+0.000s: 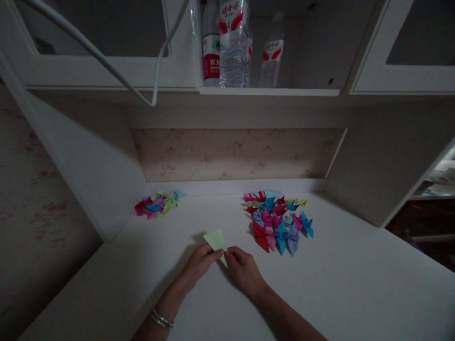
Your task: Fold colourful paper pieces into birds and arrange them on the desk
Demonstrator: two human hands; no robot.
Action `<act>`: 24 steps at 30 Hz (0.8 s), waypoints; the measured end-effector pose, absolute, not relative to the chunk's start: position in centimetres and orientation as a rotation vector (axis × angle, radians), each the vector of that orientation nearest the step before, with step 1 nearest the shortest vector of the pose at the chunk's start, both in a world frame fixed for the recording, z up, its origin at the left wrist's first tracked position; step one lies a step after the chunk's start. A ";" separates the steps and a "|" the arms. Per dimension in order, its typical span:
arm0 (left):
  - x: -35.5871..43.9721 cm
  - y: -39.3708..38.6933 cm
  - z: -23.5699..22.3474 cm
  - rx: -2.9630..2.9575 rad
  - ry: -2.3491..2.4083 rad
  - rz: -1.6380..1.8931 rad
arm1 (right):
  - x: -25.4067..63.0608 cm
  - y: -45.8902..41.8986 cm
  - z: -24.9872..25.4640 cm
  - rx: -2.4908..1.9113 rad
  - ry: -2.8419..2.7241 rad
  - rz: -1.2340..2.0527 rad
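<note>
A light green piece of folded paper [215,240] is held up between my two hands, just above the white desk. My left hand [199,263] pinches its left lower side, thumb on top. At the right edge, the closed fingers of my right hand [244,271] grip the same paper. Part of the paper is hidden behind the fingers. To the right of my hands lies a cluster of folded paper figures [280,232] in red, pink, blue, purple and yellow. A smaller pile of colourful folded paper [156,205] sits at the back left.
The white desk [341,284] is boxed in by side panels left and right. Above it, an open cabinet shelf [270,92] holds several plastic bottles [232,47]. A white cable [106,61] hangs down at the upper left.
</note>
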State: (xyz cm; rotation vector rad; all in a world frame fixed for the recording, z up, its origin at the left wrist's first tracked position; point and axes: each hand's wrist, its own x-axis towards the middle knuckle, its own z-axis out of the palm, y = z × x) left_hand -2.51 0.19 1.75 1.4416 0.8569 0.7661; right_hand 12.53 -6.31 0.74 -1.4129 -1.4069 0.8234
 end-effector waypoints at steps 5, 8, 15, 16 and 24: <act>-2.5 -0.1 2.1 1.433 0.845 0.766 | 12.5 -6.3 0.8 -1.407 -1.421 0.797; -2.5 -0.3 2.5 1.426 0.856 0.761 | 12.5 -6.3 0.7 -1.409 -1.421 0.801; -2.5 -0.2 2.6 1.439 0.841 0.776 | 12.5 -6.2 0.5 -1.427 -1.434 0.788; -2.5 -0.2 2.5 1.438 0.837 0.779 | 12.5 -6.2 0.5 -1.424 -1.437 0.792; -2.4 -0.3 2.6 1.419 0.856 0.760 | 12.5 -6.2 0.4 -1.427 -1.444 0.779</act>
